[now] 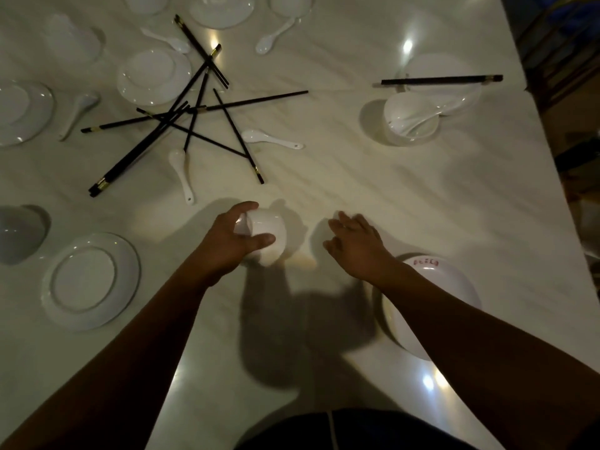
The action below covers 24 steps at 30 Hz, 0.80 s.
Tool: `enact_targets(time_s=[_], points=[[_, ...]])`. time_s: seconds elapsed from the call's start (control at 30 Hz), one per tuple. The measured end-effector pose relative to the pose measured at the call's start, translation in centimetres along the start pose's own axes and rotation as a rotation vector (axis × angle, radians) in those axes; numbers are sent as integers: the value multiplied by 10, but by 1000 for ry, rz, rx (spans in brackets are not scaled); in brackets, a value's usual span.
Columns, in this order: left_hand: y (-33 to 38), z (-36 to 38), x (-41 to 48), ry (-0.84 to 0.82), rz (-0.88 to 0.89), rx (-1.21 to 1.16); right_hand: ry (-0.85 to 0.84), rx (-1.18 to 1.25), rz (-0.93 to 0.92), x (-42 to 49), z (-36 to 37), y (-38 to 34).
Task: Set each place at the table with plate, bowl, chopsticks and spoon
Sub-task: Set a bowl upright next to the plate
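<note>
My left hand (233,241) grips a small white bowl (269,233), tipped on its side, just above the pale table. My right hand (354,241) hovers to the right of it with fingers spread and holds nothing. Under my right forearm lies a white plate (454,287) with red lettering on its rim. Several black chopsticks (181,121) lie crossed in a heap beyond my hands. White spoons (272,139) (181,170) lie beside the heap. At the far right a place holds a plate (454,69), a chopstick pair (441,80) and a bowl (412,118) with a spoon in it.
A white plate (91,280) sits at my near left, with an upturned bowl (19,232) beyond it. More plates (152,76) (22,112) (224,8), bowls and spoons (78,108) (272,37) are scattered at the far left. The table's edge (552,177) runs down the right side.
</note>
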<state>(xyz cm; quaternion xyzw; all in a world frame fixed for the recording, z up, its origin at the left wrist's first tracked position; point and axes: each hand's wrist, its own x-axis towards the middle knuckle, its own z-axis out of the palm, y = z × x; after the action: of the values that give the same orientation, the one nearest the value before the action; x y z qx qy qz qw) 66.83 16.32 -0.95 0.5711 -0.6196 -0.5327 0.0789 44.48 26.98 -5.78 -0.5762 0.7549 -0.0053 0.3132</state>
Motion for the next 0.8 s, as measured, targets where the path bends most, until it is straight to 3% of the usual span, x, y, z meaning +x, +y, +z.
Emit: enact_targets(time_s=[0.1,0.2,0.27,0.33,0.43,0.57,0.67,0.8], points=[[17,10,-17,-179,-105,-353,87,402,-2,-13,-14,-8],[27,31,-29,-393,-252,-692,18,986,138,-36,-29,-16],[31,49,-34,-549,-362,-872,-68,1218,228,-47,-34,-13],[35,66,-35,-597,-434,-905,-106,1346,279,-57,-36,-5],[41,87,-29,-424,-438,-656,-77,1453,346,-70,-37,13],[46,109,-28,-237,-226,-252,-48,1446,347,-82,-34,32],[48,119,-28,-148,-161,-207,-49,1411,336,-81,-33,38],[48,127,-23,-41,-256,-291,-15,1426,385,-77,-34,44]])
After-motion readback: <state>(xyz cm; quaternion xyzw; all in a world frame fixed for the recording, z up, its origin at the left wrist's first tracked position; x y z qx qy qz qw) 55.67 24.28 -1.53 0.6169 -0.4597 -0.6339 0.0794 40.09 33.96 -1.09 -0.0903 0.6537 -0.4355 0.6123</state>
